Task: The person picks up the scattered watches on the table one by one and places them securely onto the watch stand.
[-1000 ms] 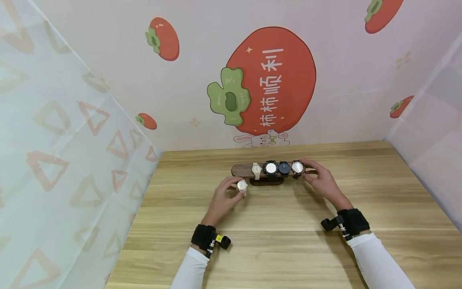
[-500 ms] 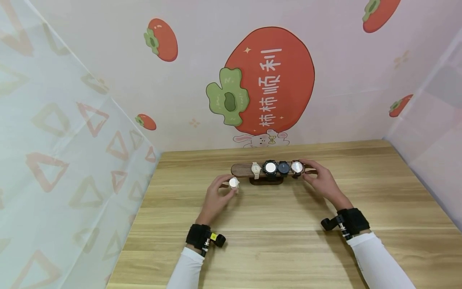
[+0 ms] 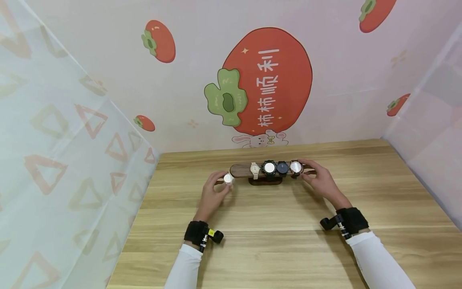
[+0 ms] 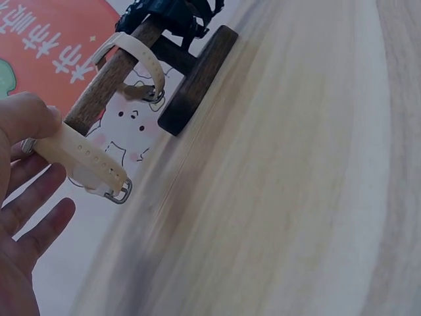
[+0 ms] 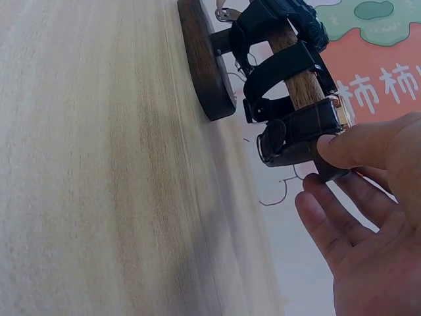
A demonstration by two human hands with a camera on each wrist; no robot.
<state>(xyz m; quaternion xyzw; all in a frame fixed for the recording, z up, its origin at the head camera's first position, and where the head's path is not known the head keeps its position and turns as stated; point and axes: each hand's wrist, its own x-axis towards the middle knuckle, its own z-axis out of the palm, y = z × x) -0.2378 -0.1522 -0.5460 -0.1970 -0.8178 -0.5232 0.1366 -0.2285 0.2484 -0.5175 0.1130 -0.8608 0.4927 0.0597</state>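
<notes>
My left hand (image 3: 210,196) pinches a wristwatch (image 3: 228,179) with a cream strap, right by the left end of a dark wooden watch stand (image 3: 240,171). In the left wrist view its buckled strap (image 4: 89,161) hangs in a loop at the bar's tip, thumb on top. On the stand's bar sit another cream watch (image 3: 255,169), a bulky black watch (image 3: 269,167), a dark-faced watch (image 3: 282,168) and a pale-faced watch (image 3: 296,167) with a dark leather strap (image 5: 299,135). My right hand (image 3: 322,183) grips the bar's right end, thumb beside that leather strap.
The stand's oval base (image 3: 265,182) rests on a wood-grain table (image 3: 274,245), near its back edge. Behind rises a wall (image 3: 187,92) printed with persimmons; a pale patterned side wall (image 3: 72,180) borders the left, another (image 3: 429,132) the right.
My left hand has moved leftward with the cream-strapped watch, from in front of the bar to its left end. The right hand stays at the stand's right end.
</notes>
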